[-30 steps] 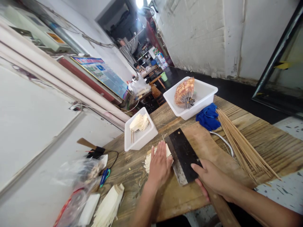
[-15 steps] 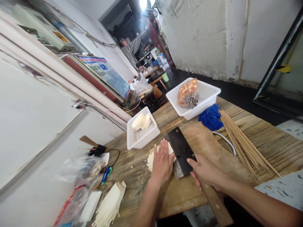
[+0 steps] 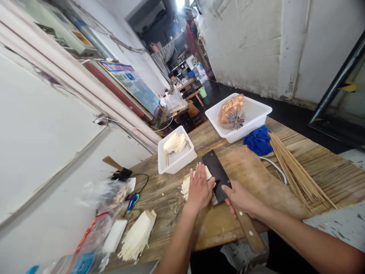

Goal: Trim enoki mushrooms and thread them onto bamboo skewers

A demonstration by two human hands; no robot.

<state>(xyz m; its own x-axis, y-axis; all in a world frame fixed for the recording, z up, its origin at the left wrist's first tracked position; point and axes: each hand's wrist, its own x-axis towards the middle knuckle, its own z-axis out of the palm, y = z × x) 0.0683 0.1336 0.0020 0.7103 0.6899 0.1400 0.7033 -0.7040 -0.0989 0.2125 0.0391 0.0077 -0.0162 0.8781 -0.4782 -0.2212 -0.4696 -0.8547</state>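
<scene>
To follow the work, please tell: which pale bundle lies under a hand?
The pale bundle beside the cleaver, with the left hand on top. No hand touches the near-left bundle or any in the left white tray.

White wall (image 3: 40,137) at left with pinkish pipes (image 3: 62,68) and blue poster (image 3: 131,83), rough grey wall (image 3: 245,49) at right, dark-framed glass panel (image 3: 350,110), dark floor (image 3: 293,118) beyond, pale speckled floor (image 3: 339,224) near, plank table (image 3: 302,148) in front, small table (image 3: 186,83) and green bucket (image 3: 202,92) further back, bright lamp (image 3: 180,3) above
</scene>
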